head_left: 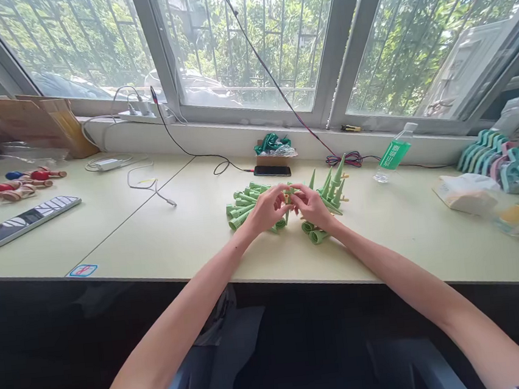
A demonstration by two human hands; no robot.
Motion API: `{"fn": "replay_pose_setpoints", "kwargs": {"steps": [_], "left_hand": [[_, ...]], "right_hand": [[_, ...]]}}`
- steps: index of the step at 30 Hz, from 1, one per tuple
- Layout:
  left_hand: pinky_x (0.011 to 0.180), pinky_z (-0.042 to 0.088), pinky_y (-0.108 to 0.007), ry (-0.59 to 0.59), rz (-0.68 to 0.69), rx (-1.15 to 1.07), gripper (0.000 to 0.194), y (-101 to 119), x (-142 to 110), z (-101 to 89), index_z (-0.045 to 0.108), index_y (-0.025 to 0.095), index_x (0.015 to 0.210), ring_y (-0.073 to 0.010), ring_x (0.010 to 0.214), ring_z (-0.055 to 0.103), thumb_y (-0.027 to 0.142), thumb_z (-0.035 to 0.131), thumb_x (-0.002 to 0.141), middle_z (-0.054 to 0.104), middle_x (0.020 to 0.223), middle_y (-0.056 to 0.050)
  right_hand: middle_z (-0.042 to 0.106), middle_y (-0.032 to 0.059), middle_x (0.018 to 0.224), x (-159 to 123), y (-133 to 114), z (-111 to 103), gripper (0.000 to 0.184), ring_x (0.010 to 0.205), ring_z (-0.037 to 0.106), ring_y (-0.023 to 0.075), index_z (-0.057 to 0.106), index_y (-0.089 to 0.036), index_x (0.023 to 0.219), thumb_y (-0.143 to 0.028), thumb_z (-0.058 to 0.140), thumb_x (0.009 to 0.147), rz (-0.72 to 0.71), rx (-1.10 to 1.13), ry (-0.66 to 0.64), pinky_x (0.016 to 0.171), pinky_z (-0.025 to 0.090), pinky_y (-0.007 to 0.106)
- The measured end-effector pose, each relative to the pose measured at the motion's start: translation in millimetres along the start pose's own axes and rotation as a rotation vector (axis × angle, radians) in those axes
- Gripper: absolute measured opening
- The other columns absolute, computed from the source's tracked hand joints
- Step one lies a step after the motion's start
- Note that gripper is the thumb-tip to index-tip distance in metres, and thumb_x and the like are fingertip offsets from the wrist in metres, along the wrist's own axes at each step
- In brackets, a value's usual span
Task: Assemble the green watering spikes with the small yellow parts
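Observation:
My left hand (267, 209) and my right hand (312, 206) meet over the table, fingertips pinched together on a small green plastic spike (288, 215). A bit of orange or yellow shows at its upper end, and the fingers hide most of the rest. Left of my hands lies a heap of hollow, ribbed green plastic tubes (238, 210). Behind my right hand several pointed green spikes (332, 186) stand or lean, with small pale yellow stems among them. Two more hollow green pieces (317, 236) lie just below my right wrist, their round openings facing me.
Beyond the hands a phone (272, 170) lies before a small box of green wrapping (276, 147). A bottle (393, 156) stands to the right, near a white packet (465, 192) and hangers (488, 157). Far left are a tablet-like device (26, 221), a cable (148, 185) and wooden toys (20, 187).

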State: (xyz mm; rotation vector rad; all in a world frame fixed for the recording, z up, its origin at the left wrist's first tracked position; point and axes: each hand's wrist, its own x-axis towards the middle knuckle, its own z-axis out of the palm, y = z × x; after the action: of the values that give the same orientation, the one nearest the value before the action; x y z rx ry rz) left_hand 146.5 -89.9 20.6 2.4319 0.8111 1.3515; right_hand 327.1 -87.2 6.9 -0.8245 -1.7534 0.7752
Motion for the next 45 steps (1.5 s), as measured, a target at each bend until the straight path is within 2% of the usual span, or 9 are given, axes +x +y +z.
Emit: {"fn": "replay_pose_setpoints", "kwargs": {"steps": [10, 16, 20, 26, 29, 33, 37, 41, 45], "left_hand": [[0.065, 0.051, -0.026, -0.047, -0.133, 0.003, 0.042, 0.7, -0.5, -0.8, 0.049, 0.021, 0.125, -0.0134, 0.066, 0.062, 0.025, 0.064, 0.087, 0.066, 0.078, 0.001], [0.065, 0.052, -0.026, -0.073, -0.138, -0.003, 0.050, 2.1, 0.3, -2.4, 0.050, 0.018, 0.129, -0.0136, 0.067, 0.061, 0.030, 0.066, 0.084, 0.066, 0.081, -0.001], [0.067, 0.052, -0.027, -0.081, -0.140, 0.019, 0.047, 2.9, 0.5, -3.1, 0.055, 0.018, 0.128, -0.0144, 0.070, 0.062, 0.032, 0.067, 0.084, 0.066, 0.082, -0.002], [0.068, 0.054, -0.026, -0.037, -0.116, -0.009, 0.048, 4.2, 0.7, -3.6, 0.056, 0.020, 0.132, -0.0133, 0.071, 0.063, 0.025, 0.066, 0.086, 0.068, 0.089, -0.004], [0.066, 0.056, -0.026, 0.007, -0.103, -0.021, 0.045, 1.5, 0.7, -2.0, 0.058, 0.020, 0.129, -0.0137, 0.074, 0.064, 0.026, 0.067, 0.085, 0.068, 0.095, -0.006], [0.063, 0.057, -0.025, 0.072, -0.117, -0.023, 0.029, -0.7, 1.1, -0.5, 0.062, 0.018, 0.110, -0.0137, 0.077, 0.065, 0.026, 0.069, 0.083, 0.066, 0.104, -0.007], [0.065, 0.059, -0.026, 0.133, -0.161, -0.036, 0.015, 1.0, 1.9, -1.7, 0.060, 0.017, 0.092, -0.0143, 0.078, 0.064, 0.025, 0.067, 0.082, 0.063, 0.093, -0.004], [0.070, 0.060, -0.029, 0.127, -0.199, -0.082, 0.016, 2.6, 2.5, -3.3, 0.059, 0.017, 0.086, -0.0148, 0.077, 0.062, 0.030, 0.067, 0.081, 0.063, 0.086, -0.003], [0.069, 0.057, -0.029, 0.120, -0.258, -0.136, 0.022, 3.4, 3.5, -4.4, 0.060, 0.017, 0.084, -0.0143, 0.072, 0.062, 0.037, 0.067, 0.082, 0.064, 0.081, -0.003]], "right_hand": [[0.063, 0.0012, 0.071, -0.9, -9.2, -5.1, 0.044, 0.060, 0.057, 0.0139, 0.061, -0.018, 0.119, -0.052, 0.053, 0.094, -0.030, -0.153, 0.014, 0.056, 0.047, 0.026], [0.063, 0.0006, 0.070, -0.9, -11.4, -7.0, 0.046, 0.054, 0.054, 0.0127, 0.061, -0.019, 0.119, -0.055, 0.045, 0.097, 0.002, -0.178, 0.021, 0.055, 0.045, 0.026], [0.064, 0.0011, 0.071, -1.0, -13.9, -7.9, 0.046, 0.055, 0.056, 0.0133, 0.061, -0.019, 0.118, -0.057, 0.042, 0.098, 0.004, -0.172, 0.007, 0.055, 0.046, 0.026], [0.064, 0.0002, 0.070, -1.5, -16.8, -7.2, 0.046, 0.057, 0.058, 0.0138, 0.055, -0.021, 0.122, -0.058, 0.042, 0.098, 0.003, -0.119, -0.045, 0.055, 0.047, 0.026], [0.064, 0.0003, 0.071, -1.6, -15.8, -6.5, 0.048, 0.061, 0.060, 0.0150, 0.049, -0.021, 0.126, -0.059, 0.042, 0.098, 0.004, -0.054, -0.047, 0.054, 0.048, 0.026], [0.067, 0.0021, 0.079, -0.7, -14.1, -6.1, 0.053, 0.065, 0.063, 0.0154, 0.047, -0.021, 0.128, -0.063, 0.042, 0.096, 0.013, -0.009, -0.040, 0.054, 0.049, 0.025], [0.068, 0.0028, 0.077, 0.9, -12.6, -7.0, 0.054, 0.062, 0.064, 0.0148, 0.054, -0.021, 0.115, -0.068, 0.037, 0.095, 0.039, -0.022, -0.011, 0.053, 0.049, 0.025], [0.067, 0.0029, 0.075, 2.6, -10.0, -9.4, 0.049, 0.058, 0.062, 0.0143, 0.056, -0.021, 0.096, -0.068, 0.044, 0.093, 0.046, -0.063, 0.079, 0.052, 0.047, 0.026], [0.059, -0.0006, 0.063, 3.2, -6.6, -12.6, 0.042, 0.053, 0.055, 0.0139, 0.051, -0.022, 0.081, -0.063, 0.050, 0.092, 0.032, -0.113, 0.143, 0.051, 0.043, 0.027]]}}
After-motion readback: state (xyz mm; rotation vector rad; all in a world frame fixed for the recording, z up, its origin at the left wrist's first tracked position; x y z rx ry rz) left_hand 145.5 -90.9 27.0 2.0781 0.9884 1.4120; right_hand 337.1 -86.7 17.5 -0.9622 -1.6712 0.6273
